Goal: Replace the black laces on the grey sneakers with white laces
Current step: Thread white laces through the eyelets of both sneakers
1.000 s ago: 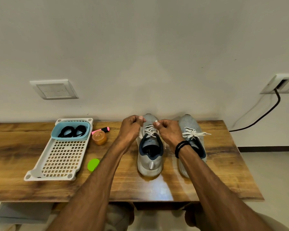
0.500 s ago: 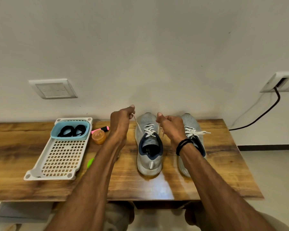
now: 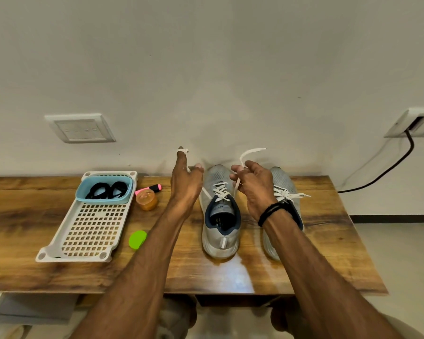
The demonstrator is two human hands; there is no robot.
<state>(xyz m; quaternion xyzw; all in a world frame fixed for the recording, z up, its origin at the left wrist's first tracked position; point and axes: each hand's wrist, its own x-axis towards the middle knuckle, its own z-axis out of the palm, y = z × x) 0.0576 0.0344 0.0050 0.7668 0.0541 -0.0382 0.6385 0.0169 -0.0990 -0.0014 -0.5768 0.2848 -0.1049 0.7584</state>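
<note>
The left-hand grey mesh sneaker (image 3: 220, 211) sits mid-table, its white lace (image 3: 221, 192) threaded. Each end is pinched, by the left hand (image 3: 185, 182) and the right hand (image 3: 253, 185), pulled apart probably to even them for tying. Left of it, black laces (image 3: 107, 190) fill a blue tub (image 3: 104, 192).

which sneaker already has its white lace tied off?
The right sneaker, partly behind the right hand: its white lace sits in a bow. The left sneaker is laced but untied, its lace ends held up by both hands.
</note>
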